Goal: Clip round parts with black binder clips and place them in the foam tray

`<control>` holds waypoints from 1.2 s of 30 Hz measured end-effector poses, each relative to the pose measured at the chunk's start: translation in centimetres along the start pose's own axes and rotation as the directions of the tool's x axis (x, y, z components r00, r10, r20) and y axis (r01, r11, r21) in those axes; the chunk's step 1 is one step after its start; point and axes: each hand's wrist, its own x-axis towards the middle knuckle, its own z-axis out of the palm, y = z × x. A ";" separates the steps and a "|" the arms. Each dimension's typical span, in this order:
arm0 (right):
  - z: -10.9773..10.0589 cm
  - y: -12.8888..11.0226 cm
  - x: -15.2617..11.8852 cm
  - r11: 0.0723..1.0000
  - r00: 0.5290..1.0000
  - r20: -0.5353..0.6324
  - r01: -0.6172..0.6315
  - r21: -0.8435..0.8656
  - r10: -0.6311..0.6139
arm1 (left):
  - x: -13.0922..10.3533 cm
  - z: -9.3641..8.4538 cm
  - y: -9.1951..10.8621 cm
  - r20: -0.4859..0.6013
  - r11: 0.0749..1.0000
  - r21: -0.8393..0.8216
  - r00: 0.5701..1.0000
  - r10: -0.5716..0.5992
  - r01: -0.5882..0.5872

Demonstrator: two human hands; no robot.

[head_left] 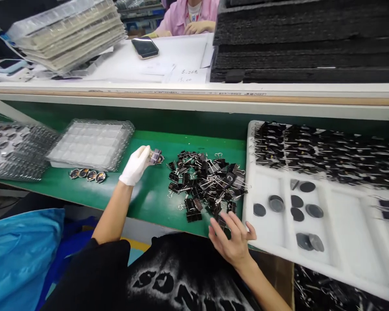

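The left hand (136, 164) (white-gloved) pinches a dark clip (155, 156); the bare right hand (234, 242) spreads loosely by wire-handled clips (210, 176).

Green bench (152, 192) — piled binder clips (210, 179), clear trays (90, 144), four round parts (91, 175)

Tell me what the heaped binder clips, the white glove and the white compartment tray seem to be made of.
Binder clips: likely metal, with dark, coated-looking bodies and shiny, silvery wire handles.
White glove: probably thin fabric, since it looks matt and close-fitting.
White compartment tray: perhaps moulded plastic, smooth with rounded ridges; foam remains possible.
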 end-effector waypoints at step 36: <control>-5.6 10.0 6.8 0.965 0.976 0.158 -0.180 0.190 0.151 | 2.1 0.4 -5.6 0.286 0.745 0.603 0.949 0.132 -0.285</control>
